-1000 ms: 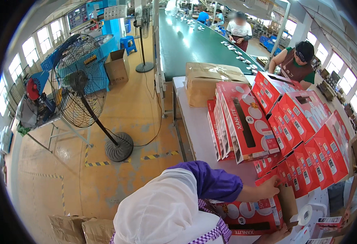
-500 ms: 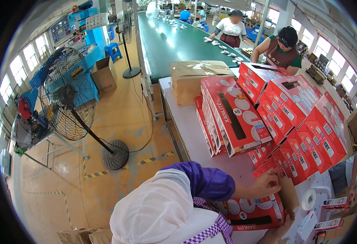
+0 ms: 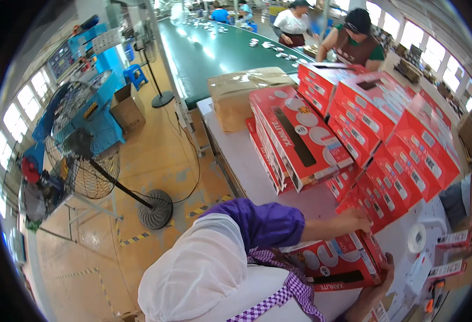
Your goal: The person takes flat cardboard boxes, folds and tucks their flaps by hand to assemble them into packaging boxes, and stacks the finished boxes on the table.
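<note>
Red carton: on the tabletop, between the two hands
Right hand: curled around the carton's end
Left hand: apart from the right, touching the upper edge; grip unclear
Stacked red cartons: just beside the left hand
White roll: near the right hand

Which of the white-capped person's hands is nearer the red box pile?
Left. The left hand is close beside the pile; the right hand is farther, at the end of the separate red box.

Yel. flr w/ striped tape; windows bright.
</note>
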A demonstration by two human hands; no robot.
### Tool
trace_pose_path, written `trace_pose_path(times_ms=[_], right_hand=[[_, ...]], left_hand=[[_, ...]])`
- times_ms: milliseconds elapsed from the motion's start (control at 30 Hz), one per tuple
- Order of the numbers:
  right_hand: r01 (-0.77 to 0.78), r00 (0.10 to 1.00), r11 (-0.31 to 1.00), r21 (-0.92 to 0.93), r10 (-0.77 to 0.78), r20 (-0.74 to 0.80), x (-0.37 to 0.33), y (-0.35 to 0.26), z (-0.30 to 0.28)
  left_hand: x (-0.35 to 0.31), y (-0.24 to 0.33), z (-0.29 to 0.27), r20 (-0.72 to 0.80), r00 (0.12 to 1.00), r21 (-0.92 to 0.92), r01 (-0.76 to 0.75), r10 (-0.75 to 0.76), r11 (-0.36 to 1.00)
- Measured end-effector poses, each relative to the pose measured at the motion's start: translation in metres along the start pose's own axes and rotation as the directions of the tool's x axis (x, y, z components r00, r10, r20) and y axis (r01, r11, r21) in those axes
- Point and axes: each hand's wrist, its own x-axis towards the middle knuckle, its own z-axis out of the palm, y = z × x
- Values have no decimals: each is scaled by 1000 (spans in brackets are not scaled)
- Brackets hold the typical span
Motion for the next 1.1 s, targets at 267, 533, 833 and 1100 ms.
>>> trace_pose_path(times_ms=[267,533,833,1100], right_hand=[[109,853,519,-848,389,348,31,-46,12],[-57,838,489,-871,498,225,17,-63,6],[120,899,439,-891,332,284,3,-40,-18],[137,858,438,-888,396,328,12,-40,-20]], left_hand=[[14,60,-37,243,961,815,-129,-130,566],[8,86,9,79,832,770,299,-549,564],[10,35,7,187,884,868,56,-428,494],[12,56,1,91,770,784,336,-632,522]])
